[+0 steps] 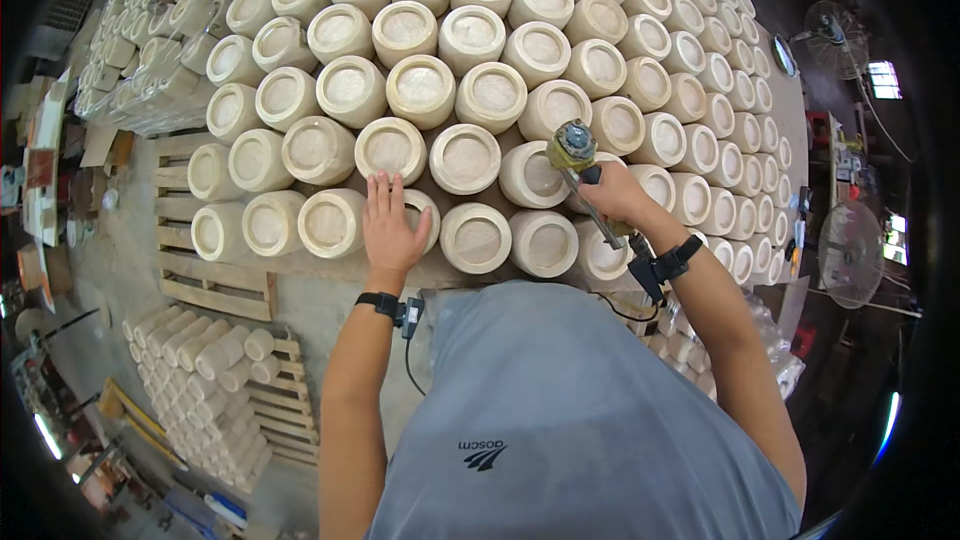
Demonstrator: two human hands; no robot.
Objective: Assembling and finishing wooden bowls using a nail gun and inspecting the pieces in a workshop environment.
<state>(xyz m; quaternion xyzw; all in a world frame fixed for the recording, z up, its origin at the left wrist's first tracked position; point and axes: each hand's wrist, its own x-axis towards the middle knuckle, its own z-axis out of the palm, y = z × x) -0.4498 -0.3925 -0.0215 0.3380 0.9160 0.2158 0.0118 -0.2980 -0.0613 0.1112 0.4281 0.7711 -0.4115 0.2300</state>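
My left hand (391, 230) is open, its fingers stretched out over the rim of a pale, round pot-shaped piece (428, 223) with a recessed top. The hand hides much of that piece, and the fingertips reach the edge of the piece behind it (390, 149). Closed around a dark grip, my right hand (616, 194) holds a handheld tool with a round, dusty yellowish head (573, 146) and a long metal bar. The tool's head is above the right side of another pale piece (532, 176); whether they touch I cannot tell. The tool's exact kind is unclear.
Rows of similar pale pieces (470, 36) spread ahead and to the right. A wooden pallet (215, 285) lies at the left, with stacked smaller pieces (205, 380) below it. More piled pieces (150, 70) stand far left. Fans (852, 255) stand at the right.
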